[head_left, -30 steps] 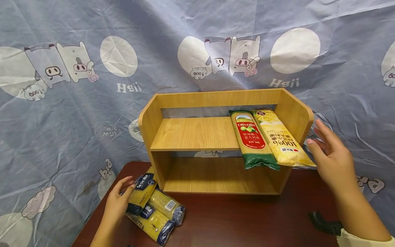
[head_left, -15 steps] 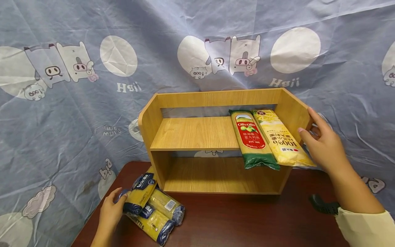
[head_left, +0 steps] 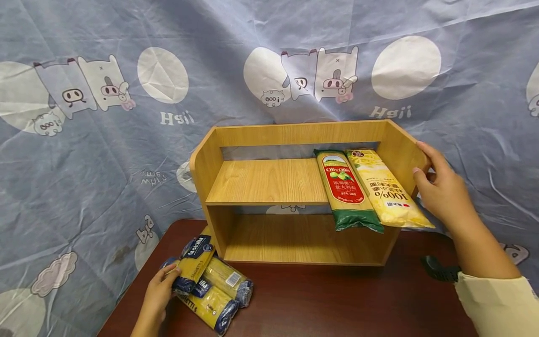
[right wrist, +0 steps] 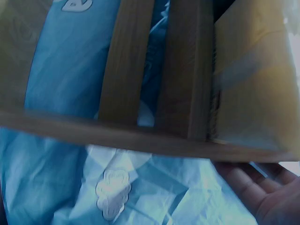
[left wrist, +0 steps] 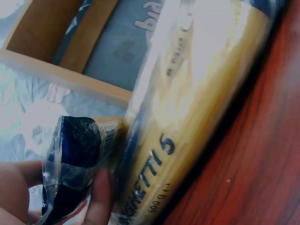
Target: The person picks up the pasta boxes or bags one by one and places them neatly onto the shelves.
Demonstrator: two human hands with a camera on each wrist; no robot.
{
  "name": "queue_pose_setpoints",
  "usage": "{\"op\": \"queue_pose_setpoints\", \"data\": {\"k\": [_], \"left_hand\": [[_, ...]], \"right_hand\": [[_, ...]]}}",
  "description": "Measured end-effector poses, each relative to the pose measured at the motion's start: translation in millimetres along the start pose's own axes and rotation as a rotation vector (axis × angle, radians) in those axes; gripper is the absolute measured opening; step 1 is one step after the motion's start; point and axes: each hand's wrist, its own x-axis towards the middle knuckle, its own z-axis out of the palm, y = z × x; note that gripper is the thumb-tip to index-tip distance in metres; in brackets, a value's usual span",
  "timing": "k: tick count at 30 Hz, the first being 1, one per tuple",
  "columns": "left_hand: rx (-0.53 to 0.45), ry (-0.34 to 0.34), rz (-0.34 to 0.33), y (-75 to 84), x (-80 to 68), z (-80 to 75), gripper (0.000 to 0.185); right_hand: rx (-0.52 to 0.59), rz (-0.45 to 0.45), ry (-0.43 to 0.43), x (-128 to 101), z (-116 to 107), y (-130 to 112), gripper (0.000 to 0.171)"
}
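Note:
A two-tier wooden shelf [head_left: 269,182] stands on the dark table. On the right of its upper board lie a red-and-green pasta packet [head_left: 343,189] and a yellow packet [head_left: 385,189], both jutting over the front edge. My right hand [head_left: 440,189] grips the shelf's right side panel, thumb in front and fingers round the edge; its palm [right wrist: 262,197] shows below the wood [right wrist: 126,61]. My left hand [head_left: 162,288] holds the near blue end of the top spaghetti packet [head_left: 194,257], seen close as a dark wrapped end [left wrist: 75,159]. Two more blue-and-yellow packets [head_left: 214,299] lie under it.
A printed blue cloth [head_left: 84,164] hangs behind and drapes past the table's left side. A small black object [head_left: 438,271] lies on the table [head_left: 337,299] by my right forearm. The lower shelf level [head_left: 299,238] holds nothing.
My right hand moved from hovering beside the yellow packet up to the shelf's right side panel and took hold. My left hand slid toward the near end of the top spaghetti packet.

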Motion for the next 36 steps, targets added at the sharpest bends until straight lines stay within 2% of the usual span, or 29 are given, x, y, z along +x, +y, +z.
{"op": "queue_pose_setpoints", "data": {"k": [5,14,19,24,27,31,36], "left_hand": [[-0.034,-0.019,-0.013,-1.8,1.3,2.5,0.073],[-0.118,-0.030,-0.022,-6.1,1.4,7.6,0.073],[-0.132,-0.085,-0.057,-8.6,-1.5,8.7,0.080],[-0.175,-0.159,-0.087,-8.8,-5.4,11.7,0.084],[-0.203,-0.207,-0.101,-7.1,-8.0,14.9,0.078],[-0.190,-0.264,-0.117,-7.3,-11.3,16.7,0.062],[-0.176,-0.312,-0.122,-9.2,-13.0,15.9,0.066]], "right_hand": [[-0.061,-0.045,0.060,-2,2,4,0.061],[-0.044,-0.014,0.101,-1,6,5,0.061],[-0.049,-0.003,0.142,-1,7,7,0.059],[-0.042,0.005,0.142,-1,7,7,0.058],[-0.031,0.005,0.147,-1,8,5,0.059],[-0.039,0.007,0.172,0,8,4,0.059],[-0.036,0.017,0.180,0,10,4,0.059]]}}
